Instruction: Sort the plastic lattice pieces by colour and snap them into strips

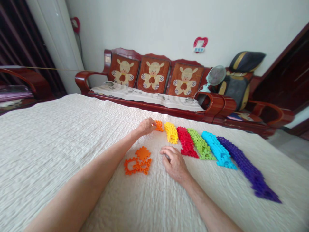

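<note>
**Six plastic strips point(201, 145), left hand at the orange end**

The left hand point(145, 126) has its fingers together against the orange strip point(159, 125), with no clear grip. The right hand point(174, 162), fingers curled, rests on the quilted bedspread point(48, 154); whether it holds anything cannot be told. Loose orange interlocking pieces point(138, 162) lie just beside it. Yellow, red, green, blue and purple strips run rightward; a wooden sofa point(217, 104) stands beyond.
</note>
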`<state>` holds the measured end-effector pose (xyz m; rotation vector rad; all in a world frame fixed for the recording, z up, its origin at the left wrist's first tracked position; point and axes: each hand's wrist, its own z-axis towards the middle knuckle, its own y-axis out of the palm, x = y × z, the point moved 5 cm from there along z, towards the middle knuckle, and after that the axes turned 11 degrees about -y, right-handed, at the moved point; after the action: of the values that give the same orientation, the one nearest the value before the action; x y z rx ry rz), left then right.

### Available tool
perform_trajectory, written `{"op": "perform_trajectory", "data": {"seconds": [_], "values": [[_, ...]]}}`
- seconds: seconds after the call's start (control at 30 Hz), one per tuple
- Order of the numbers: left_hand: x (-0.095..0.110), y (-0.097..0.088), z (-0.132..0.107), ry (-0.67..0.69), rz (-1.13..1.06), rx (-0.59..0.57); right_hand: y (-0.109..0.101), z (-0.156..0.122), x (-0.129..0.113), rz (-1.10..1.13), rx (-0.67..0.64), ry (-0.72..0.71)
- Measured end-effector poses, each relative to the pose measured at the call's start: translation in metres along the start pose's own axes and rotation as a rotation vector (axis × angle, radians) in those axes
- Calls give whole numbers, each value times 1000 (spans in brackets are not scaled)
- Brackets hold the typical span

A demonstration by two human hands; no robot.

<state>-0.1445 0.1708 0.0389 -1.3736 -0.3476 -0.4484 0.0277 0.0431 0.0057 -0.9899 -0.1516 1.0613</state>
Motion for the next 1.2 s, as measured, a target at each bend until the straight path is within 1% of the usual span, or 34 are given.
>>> {"op": "perform_trajectory", "data": {"seconds": [0.13,0.3,0.53,0.73,0.87,1.0,1.1,1.17,1.2], "values": [[-2,2,0,17,10,6,1,0,2,3,-5,13],[0,7,1,33,35,53,2,-1,3,2,-11,11],[3,6,-2,50,51,73,2,-1,2,3,-6,8],[-1,8,-2,63,18,95,2,-1,2,0,-3,2],[-4,11,-1,52,-6,108,2,-1,2,-6,8,-5],[-9,13,2,0,-5,166,2,0,2,-10,6,-14],[-11,9,3,-24,-8,193,2,0,2,-5,-1,-27],[-10,1,1,-29,2,176,2,0,3,-5,-3,-25],[-9,-5,-2,-23,14,148,2,0,3,-4,-2,-22]]}}
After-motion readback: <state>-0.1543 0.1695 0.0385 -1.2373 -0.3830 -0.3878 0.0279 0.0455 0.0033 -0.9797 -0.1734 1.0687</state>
